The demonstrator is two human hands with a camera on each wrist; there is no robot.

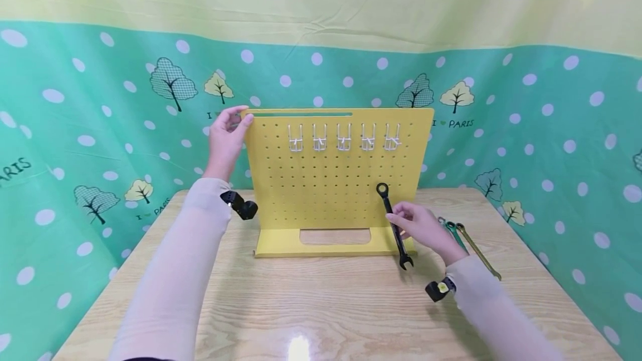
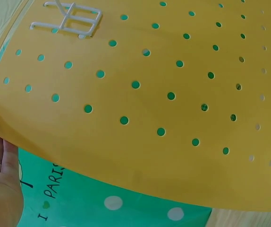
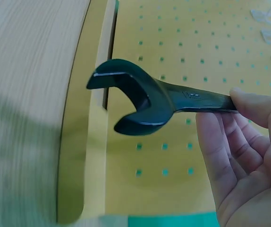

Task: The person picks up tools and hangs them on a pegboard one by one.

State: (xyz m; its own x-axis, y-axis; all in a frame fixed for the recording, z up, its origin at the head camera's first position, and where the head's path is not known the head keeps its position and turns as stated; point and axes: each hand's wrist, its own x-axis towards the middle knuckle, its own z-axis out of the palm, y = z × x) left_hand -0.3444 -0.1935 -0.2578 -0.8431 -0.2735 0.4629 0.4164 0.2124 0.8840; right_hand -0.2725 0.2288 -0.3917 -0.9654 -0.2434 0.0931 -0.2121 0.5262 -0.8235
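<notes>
A yellow pegboard (image 1: 331, 194) stands upright on the table, with several white wire hooks (image 1: 343, 137) in a row near its top. My left hand (image 1: 227, 141) grips the board's upper left corner between thumb and fingers; in the left wrist view that hand (image 2: 3, 189) shows at the lower left edge. In front of the board's lower right part, my right hand (image 1: 418, 227) pinches a black combination wrench (image 1: 393, 222) by its shaft, ring end up and open end down. The right wrist view shows the wrench's open jaw end (image 3: 140, 101) close up, apart from the board.
Right of the right hand, a green wrench (image 1: 455, 234) and a gold wrench (image 1: 478, 251) lie on the wooden table (image 1: 281, 305), partly behind the wrist. The board's base (image 1: 281, 244) has a cut-out slot. A patterned green and yellow curtain (image 1: 321, 66) hangs behind.
</notes>
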